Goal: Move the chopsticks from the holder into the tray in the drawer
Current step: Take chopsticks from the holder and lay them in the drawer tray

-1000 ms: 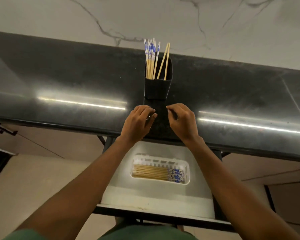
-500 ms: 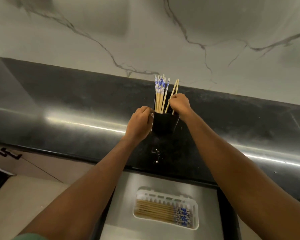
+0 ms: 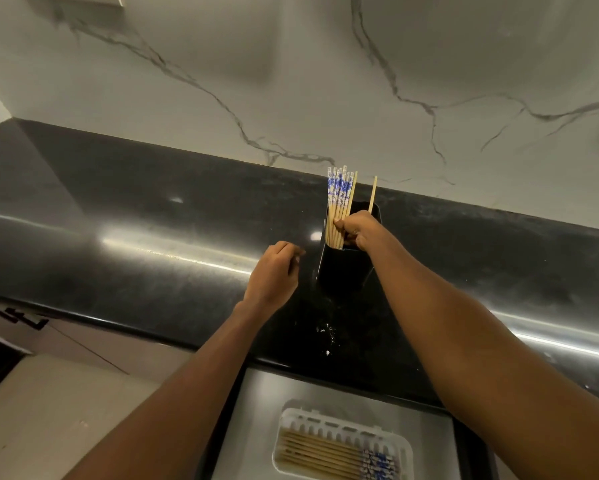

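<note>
A black holder stands on the dark countertop. Several chopsticks with blue-and-white tops stand bunched in it, and one plain chopstick leans apart at the right. My right hand reaches into the holder's mouth, its fingers closed around the bunch. My left hand hovers just left of the holder, loosely curled, holding nothing. Below, a white tray in the open drawer holds several chopsticks lying flat.
A marble-patterned wall rises right behind the countertop. Small white specks lie on the counter in front of the holder. A beige surface sits low at the left, beside the drawer.
My right hand has shifted from the two plain chopsticks at the holder's right to grip the blue-topped bunch. My left hand has come off the holder and drawn back to the left.
</note>
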